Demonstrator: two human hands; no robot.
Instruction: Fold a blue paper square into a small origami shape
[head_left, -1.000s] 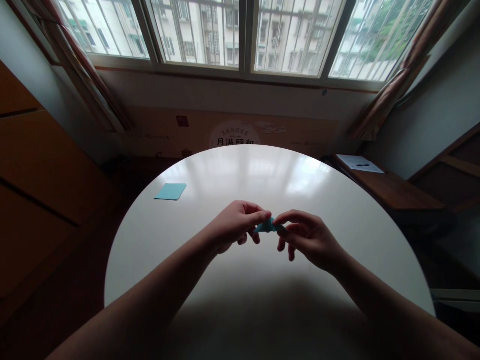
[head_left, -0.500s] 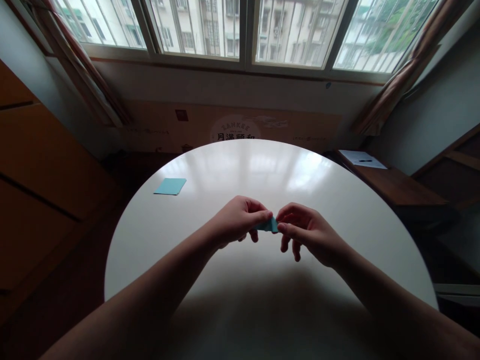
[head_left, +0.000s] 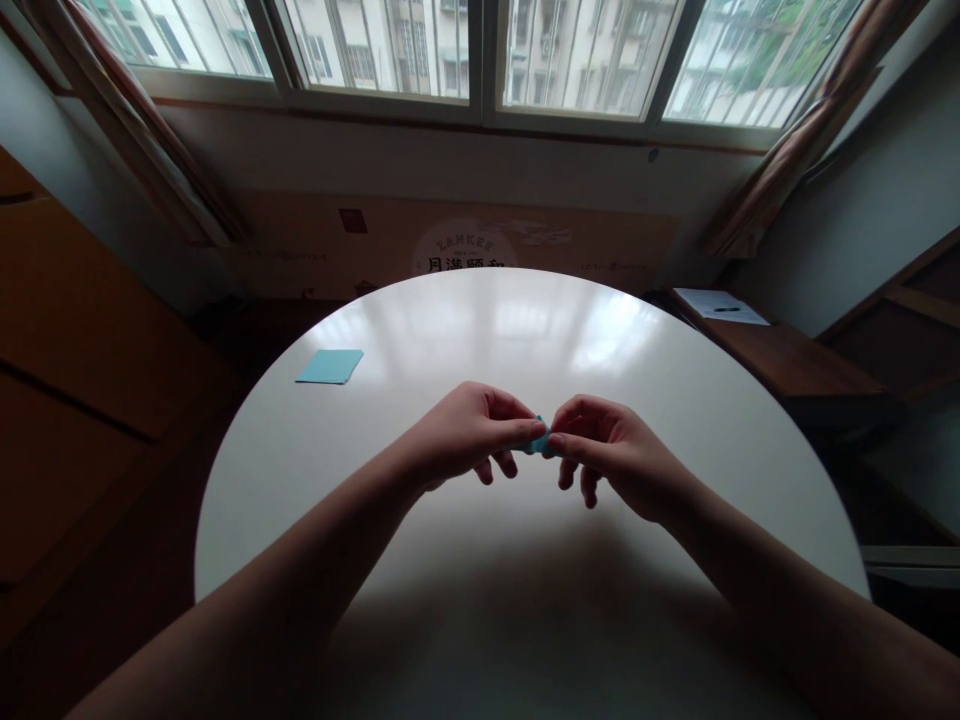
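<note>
Lettering (head_left: 465, 243) in the head view reads "ZANKEE" above "月满颐和", partly cut off by the white table's (head_left: 420, 320) far edge; the panel's (head_left: 285, 225) smaller script is illegible. Over the table, the left hand (head_left: 472, 425) and right hand (head_left: 619, 440) pinch a small teal paper piece (head_left: 540, 441) between them, fingertips close together. Teal sheets (head_left: 330, 367) lie at far left; a pen (head_left: 726, 309) rests on white paper (head_left: 701, 300) at right.

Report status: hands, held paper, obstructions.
Left grip and right grip pinching small teal paper, partly hidden. Flat teal square lies apart, left on white table; no obstruction seen.
</note>
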